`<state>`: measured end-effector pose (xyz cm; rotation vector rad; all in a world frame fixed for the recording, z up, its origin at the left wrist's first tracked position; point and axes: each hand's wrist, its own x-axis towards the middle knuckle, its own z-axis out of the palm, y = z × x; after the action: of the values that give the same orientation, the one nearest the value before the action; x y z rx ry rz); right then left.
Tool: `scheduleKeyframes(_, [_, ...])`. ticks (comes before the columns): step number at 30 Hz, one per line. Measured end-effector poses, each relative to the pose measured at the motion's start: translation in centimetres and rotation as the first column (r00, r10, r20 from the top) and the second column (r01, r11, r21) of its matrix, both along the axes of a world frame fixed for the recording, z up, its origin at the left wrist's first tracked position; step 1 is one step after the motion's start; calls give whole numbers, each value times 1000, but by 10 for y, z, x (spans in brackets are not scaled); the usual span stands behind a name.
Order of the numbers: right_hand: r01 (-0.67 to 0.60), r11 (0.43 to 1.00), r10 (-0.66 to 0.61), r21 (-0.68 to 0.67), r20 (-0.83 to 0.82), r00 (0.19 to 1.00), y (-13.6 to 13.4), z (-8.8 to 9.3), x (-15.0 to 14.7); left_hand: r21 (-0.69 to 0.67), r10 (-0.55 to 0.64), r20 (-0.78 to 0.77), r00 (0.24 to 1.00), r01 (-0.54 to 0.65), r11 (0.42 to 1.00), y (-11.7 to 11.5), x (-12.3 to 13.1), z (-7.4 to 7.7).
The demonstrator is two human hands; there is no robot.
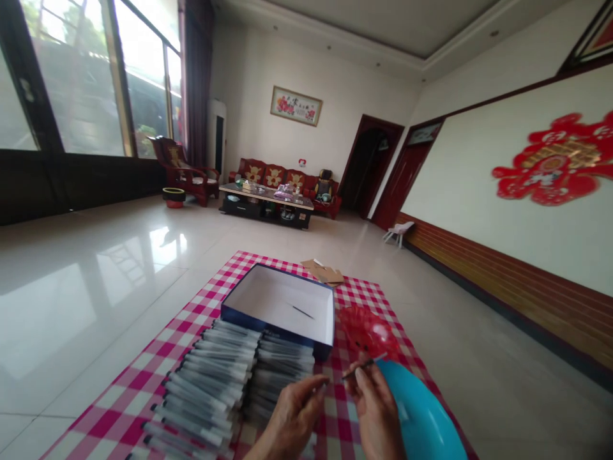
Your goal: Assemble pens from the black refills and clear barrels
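My right hand (376, 406) is closed around a thin, dark pen refill (361, 368), which points up to the right with a pale end. Just left of it, my left hand (299, 409) is pinched, thumb against forefinger; a tiny item seems to show at the fingertips, too small to name. The hands are close but apart. To the left lie rows of clear pen barrels (211, 377) with dark ends, and a second group of greyish pens (282, 364) sits beside them. Beyond stands a shallow blue box (282, 289) with a white inside, holding one thin dark stick (303, 312).
Beside my right hand stands a blue plastic basin (426, 415); behind it is a translucent red dish (368, 332). Brown cardboard pieces (324, 273) lie at the far edge of the checked tablecloth (182, 345). Farther off are a coffee table (265, 203) and a sofa.
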<state>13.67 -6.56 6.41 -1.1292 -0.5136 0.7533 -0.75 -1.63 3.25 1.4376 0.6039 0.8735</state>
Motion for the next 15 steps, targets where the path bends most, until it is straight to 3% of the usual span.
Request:
scheduleKeyframes(7, [-3, 1000, 4, -16, 68, 998, -22, 1, -11, 57, -82, -16, 996, 83, 995, -19, -5, 19])
scheduleKeyframes(15, [1, 1000, 1, -17, 127, 992, -34, -2, -13, 111, -137, -82, 987, 146, 983, -28, -13, 22])
